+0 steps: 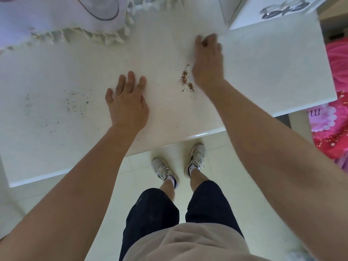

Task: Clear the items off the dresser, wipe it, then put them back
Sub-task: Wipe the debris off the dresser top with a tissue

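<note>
Left hand [128, 104] lay flat on the tabletop [263, 76], centre of frame, fingers straight and slightly spread, holding nothing. Right hand [207, 59] was up and right of centre, fingers curled down onto the surface and motion-blurred. Couldn't tell whether a white wipe sat under it or it was bare.

The dresser's tabletop filled the upper half of frame and wasn't fully cleared. A fringed white cloth [75, 21] with a dark cable [103, 19] on it sat upper left. A white box [273, 14] sat upper right, just beyond the right fingertips.

Risks as I read it:
- Brown crumbs [185, 80] sat just left of the right wrist. A sweep toward the near edge would drop them onto the floor tiles [216, 166] by the shoes [195, 159]. A forearm dragged through them would smear them.
- Grey specks [75, 102] were at centre left, well apart from the right hand. Easy to miss if the wipe covered only the centre.
- An outward stroke could shove the box toward the right edge, where pink bedding [337, 68] lay beyond. It could also snag the fringe and tug cloth and cable.
- Wiping around the cloth and box would leave dirt under them.
- The left palm on unwiped surface would likely pick up grit and print it back.
</note>
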